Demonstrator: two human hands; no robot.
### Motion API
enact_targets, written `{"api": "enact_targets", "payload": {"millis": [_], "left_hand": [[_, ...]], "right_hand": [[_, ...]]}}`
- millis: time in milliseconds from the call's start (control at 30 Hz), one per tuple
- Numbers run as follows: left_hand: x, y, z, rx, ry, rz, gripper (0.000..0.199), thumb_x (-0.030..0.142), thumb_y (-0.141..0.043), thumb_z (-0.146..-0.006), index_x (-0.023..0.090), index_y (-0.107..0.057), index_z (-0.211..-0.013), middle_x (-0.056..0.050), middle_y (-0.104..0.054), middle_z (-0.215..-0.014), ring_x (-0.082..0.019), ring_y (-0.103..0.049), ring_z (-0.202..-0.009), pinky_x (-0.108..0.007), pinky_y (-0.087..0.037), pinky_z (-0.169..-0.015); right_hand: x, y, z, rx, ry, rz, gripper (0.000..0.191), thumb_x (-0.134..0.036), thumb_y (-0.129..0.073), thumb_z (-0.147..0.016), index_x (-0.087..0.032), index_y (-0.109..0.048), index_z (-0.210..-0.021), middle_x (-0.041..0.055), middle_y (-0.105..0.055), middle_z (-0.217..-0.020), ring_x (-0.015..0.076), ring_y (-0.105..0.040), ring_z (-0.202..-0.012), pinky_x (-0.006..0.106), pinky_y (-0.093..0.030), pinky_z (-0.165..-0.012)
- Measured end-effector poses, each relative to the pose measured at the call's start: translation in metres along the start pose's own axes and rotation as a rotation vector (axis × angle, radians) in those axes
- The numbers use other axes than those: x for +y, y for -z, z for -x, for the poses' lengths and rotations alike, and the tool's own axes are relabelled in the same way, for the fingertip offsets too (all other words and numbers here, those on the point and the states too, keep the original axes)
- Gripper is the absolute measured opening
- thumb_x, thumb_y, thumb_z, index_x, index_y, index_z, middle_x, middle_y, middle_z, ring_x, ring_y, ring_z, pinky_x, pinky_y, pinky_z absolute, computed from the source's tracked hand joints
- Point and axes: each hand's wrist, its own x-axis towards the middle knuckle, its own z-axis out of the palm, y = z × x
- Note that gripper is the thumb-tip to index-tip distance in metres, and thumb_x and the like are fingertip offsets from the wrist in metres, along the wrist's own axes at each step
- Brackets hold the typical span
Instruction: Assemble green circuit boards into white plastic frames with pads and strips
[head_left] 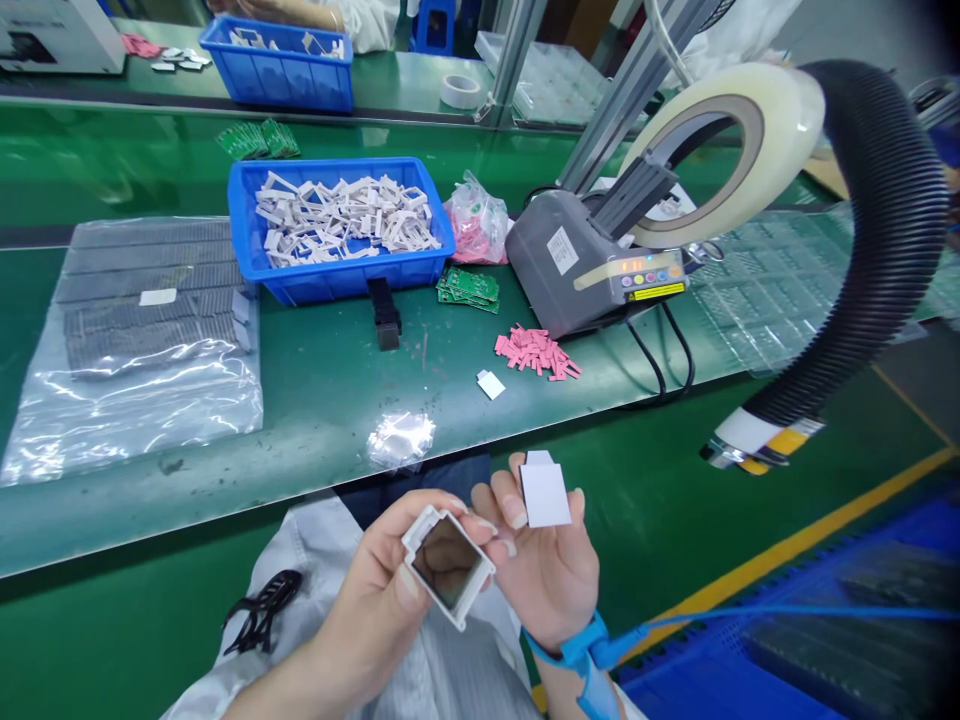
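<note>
Head view: a white frame (448,562) with a dark face is grasped by the left hand (386,572), while a white panel (546,494) is held at the fingertips of the right hand (553,575), near it, before the green bench (315,390). Both pieces are seemingly being handled together; a light, steady edge grip is called for next.

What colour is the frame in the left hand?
The frame in the left hand is white, around a dark panel; the head view shows it.

Bare green bench (315,400) between panel bag (150,320) and clear film (401,440), blue bin (330,284) blocking beyond, 1 black hose (889,230) hanging at right
</note>
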Motion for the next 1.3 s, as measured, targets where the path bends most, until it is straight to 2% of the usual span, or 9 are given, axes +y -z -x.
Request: {"api": "enact_targets", "payload": {"millis": [333,533,600,700,800,933,1100,1300], "left_hand": [[0.006,-0.006,-0.002,0.032,0.029,-0.046,0.03,0.042,-0.073,-0.071,0.026,-0.071,-0.096,0.002,-0.076,-0.088,-0.01,-0.07,-0.078,-0.013,-0.053,-0.069],[0.003,-0.002,0.0,0.048,0.004,-0.028,0.03,0.039,-0.073,-0.072,0.027,-0.07,-0.1,0.002,-0.076,-0.093,-0.013,-0.07,-0.086,-0.016,-0.053,-0.074],[0.004,-0.002,-0.001,0.049,0.002,-0.042,0.028,0.038,-0.073,-0.072,0.027,-0.07,-0.098,0.002,-0.076,-0.094,-0.013,-0.07,-0.089,-0.018,-0.053,-0.077],[0.006,-0.004,-0.001,0.051,-0.018,-0.057,0.028,0.038,-0.074,-0.071,0.026,-0.071,-0.096,0.001,-0.077,-0.093,-0.013,-0.07,-0.091,-0.018,-0.053,-0.078],[0.007,-0.005,-0.001,0.05,-0.023,-0.06,0.028,0.037,-0.074,-0.071,0.027,-0.07,-0.097,0.001,-0.076,-0.094,-0.013,-0.069,-0.091,-0.019,-0.053,-0.077],[0.006,-0.005,-0.002,0.047,-0.034,-0.064,0.028,0.035,-0.074,-0.072,0.026,-0.07,-0.098,0.001,-0.076,-0.096,-0.013,-0.069,-0.091,-0.018,-0.053,-0.076],[0.006,-0.004,-0.004,0.041,-0.06,-0.071,0.028,0.034,-0.075,-0.073,0.027,-0.07,-0.099,0.004,-0.076,-0.101,-0.012,-0.069,-0.093,-0.015,-0.053,-0.074],[0.007,-0.004,-0.004,0.077,-0.05,-0.066,0.027,0.033,-0.075,-0.073,0.028,-0.07,-0.099,0.005,-0.076,-0.102,-0.012,-0.07,-0.093,-0.014,-0.054,-0.074]], "right_hand": [[-0.002,-0.001,0.004,0.044,-0.038,-0.059,0.033,-0.051,-0.048,-0.089,-0.025,-0.064,-0.103,-0.0007,-0.055,-0.071,0.0101,-0.046,-0.062,0.021,-0.04,-0.059],[-0.003,-0.003,0.002,0.069,-0.03,-0.013,0.032,-0.051,-0.05,-0.088,-0.025,-0.066,-0.096,-0.0006,-0.057,-0.072,0.0096,-0.049,-0.062,0.022,-0.042,-0.06],[-0.003,-0.004,0.005,0.142,0.025,0.074,0.031,-0.052,-0.052,-0.087,-0.026,-0.066,-0.097,-0.0006,-0.059,-0.074,0.0091,-0.049,-0.062,0.022,-0.042,-0.059],[-0.004,-0.005,0.011,0.225,0.185,0.297,0.03,-0.053,-0.058,-0.083,-0.028,-0.066,-0.096,-0.001,-0.062,-0.074,0.0102,-0.051,-0.065,0.024,-0.043,-0.06],[-0.006,-0.005,0.016,0.209,0.349,0.607,0.027,-0.05,-0.06,-0.083,-0.028,-0.067,-0.097,0.0001,-0.066,-0.077,0.0142,-0.056,-0.071,0.029,-0.044,-0.063],[-0.006,-0.004,0.019,0.141,0.56,0.96,0.026,-0.038,-0.061,-0.086,-0.028,-0.064,-0.11,0.0022,-0.071,-0.089,0.0189,-0.062,-0.076,0.038,-0.044,-0.067],[-0.008,-0.006,0.018,0.111,0.712,1.163,0.027,-0.028,-0.064,-0.085,-0.018,-0.063,-0.111,0.0053,-0.071,-0.092,0.0219,-0.066,-0.08,0.038,-0.043,-0.064],[-0.01,-0.008,0.018,0.11,0.741,1.224,0.026,-0.026,-0.063,-0.086,-0.017,-0.064,-0.11,0.0063,-0.071,-0.095,0.0231,-0.066,-0.083,0.038,-0.043,-0.064]]}}
